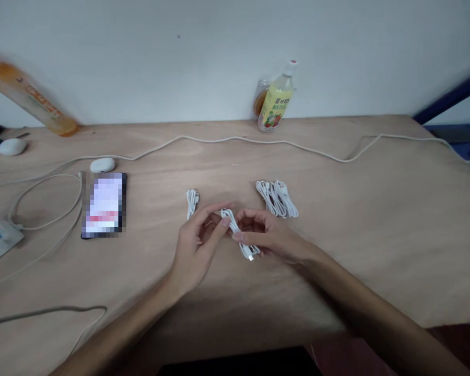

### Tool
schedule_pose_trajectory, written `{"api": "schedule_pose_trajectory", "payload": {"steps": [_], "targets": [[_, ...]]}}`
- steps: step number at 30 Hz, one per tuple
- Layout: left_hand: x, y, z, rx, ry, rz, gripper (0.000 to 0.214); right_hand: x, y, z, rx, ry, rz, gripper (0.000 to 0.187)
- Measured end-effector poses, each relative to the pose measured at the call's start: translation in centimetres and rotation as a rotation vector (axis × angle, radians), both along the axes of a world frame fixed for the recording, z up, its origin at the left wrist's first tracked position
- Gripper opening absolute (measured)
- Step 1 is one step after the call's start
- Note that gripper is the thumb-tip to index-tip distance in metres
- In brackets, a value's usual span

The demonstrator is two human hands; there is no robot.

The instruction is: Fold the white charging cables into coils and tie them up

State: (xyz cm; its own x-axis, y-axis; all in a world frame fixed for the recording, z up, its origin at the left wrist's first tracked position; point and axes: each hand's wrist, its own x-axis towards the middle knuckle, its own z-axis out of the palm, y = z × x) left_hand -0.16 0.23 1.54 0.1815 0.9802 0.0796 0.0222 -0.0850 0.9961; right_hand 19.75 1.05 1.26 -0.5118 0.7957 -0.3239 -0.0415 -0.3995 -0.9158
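Observation:
Between my two hands is a bundled white USB cable (231,218), held slanted above the table with a metal plug at its lower end. My left hand (198,243) pinches its upper part between thumb and fingers. Lower down, my right hand (264,232) grips the same bundle, thumb on top. Just beyond my left hand lies one coiled white cable (191,201), partly hidden by the fingers. A group of coiled white cables (277,198) lies side by side beyond my right hand.
A phone (104,206) and a white earbud case (102,165) lie to the left. A long white cord (235,139) crosses the back of the table. A yellow-labelled bottle (277,99) stands near the wall; an orange drink bottle (31,99) is at far left.

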Motion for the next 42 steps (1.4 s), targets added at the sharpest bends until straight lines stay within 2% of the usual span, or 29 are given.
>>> {"api": "schedule_pose_trajectory", "payload": {"steps": [3, 6, 9, 13, 18, 22, 25, 29, 32, 36, 39, 42], "targets": [[0.0, 0.1, 0.0, -0.015, -0.018, 0.044, 0.012, 0.0, 0.0, 0.3, 0.094, -0.016, -0.035, 0.042], [0.0, 0.2, 0.1, -0.016, -0.075, 0.097, 0.009, 0.2, 0.1, 0.9, 0.201, -0.077, -0.091, 0.033], [0.2, 0.2, 0.1, -0.051, -0.120, 0.115, 0.014, 0.4, 0.2, 1.1, 0.283, -0.137, -0.246, 0.026], [0.7, -0.1, -0.1, -0.132, -0.132, 0.047, 0.017, 0.2, 0.5, 0.5, 0.278, -0.059, -0.438, 0.038], [0.9, -0.4, -0.4, -0.145, -0.130, 0.002, 0.013, -0.2, 0.4, 0.0, 0.245, -0.047, -0.398, 0.042], [0.7, -0.1, -0.3, -0.138, -0.141, 0.060, 0.013, 0.0, 0.2, 0.5, 0.387, -0.092, -0.415, 0.035], [0.4, 0.2, -0.2, -0.089, -0.148, 0.137, 0.016, -0.1, 0.0, 0.6, 0.445, -0.129, -0.356, 0.027], [0.2, 0.3, -0.3, -0.019, -0.097, 0.177, 0.014, -0.7, -0.6, -0.1, 0.415, -0.186, -0.259, 0.028], [0.1, 0.3, -0.5, 0.001, -0.078, 0.155, 0.014, -1.2, -1.1, -0.7, 0.411, -0.137, -0.264, 0.028], [0.1, 0.2, -0.7, -0.008, -0.088, 0.125, 0.028, -1.5, -1.5, -0.3, 0.404, -0.199, -0.238, 0.024], [0.2, -0.1, -0.9, 0.004, -0.122, 0.075, 0.043, -1.0, -1.3, 0.9, 0.468, -0.350, -0.312, 0.022], [0.2, -0.4, -1.2, 0.002, -0.103, 0.000, 0.047, 0.1, -0.6, 1.8, 0.597, -0.544, -0.541, 0.020]]}}
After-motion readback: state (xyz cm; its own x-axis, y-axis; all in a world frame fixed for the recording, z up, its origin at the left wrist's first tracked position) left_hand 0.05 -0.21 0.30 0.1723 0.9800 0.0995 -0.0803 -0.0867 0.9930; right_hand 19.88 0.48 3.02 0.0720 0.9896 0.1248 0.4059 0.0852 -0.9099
